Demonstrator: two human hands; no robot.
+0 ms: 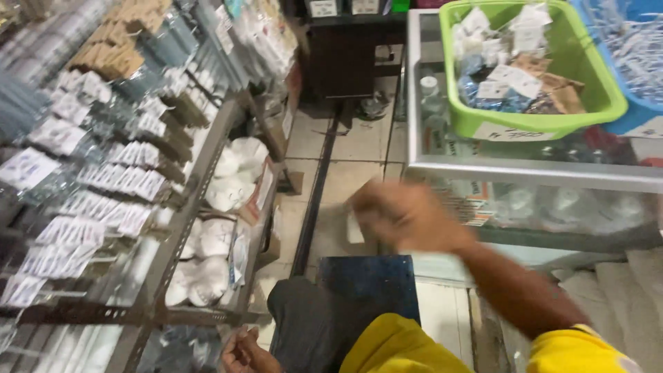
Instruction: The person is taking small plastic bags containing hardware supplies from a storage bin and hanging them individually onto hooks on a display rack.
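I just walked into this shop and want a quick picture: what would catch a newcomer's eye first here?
The bright green basket of small packets, on the glass counter at upper right, stands out first. In the middle, the person's right hand is a blur in front of that counter; the left hand rests low at the bottom edge. On the left, shelves hold rows of small bagged parts.

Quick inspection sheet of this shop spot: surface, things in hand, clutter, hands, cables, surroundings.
Surface: glass counter, metal-framed, on the right.
Things in hand: right hand blurred, raised beside the counter with a small white piece; too blurred to identify.
Clutter: green basket of small packets and blue basket on the counter.
Hands: left hand low by the knee, seemingly holding nothing.
Cables: nothing seen.
Surroundings: rack of bagged hardware on the left; tiled floor.
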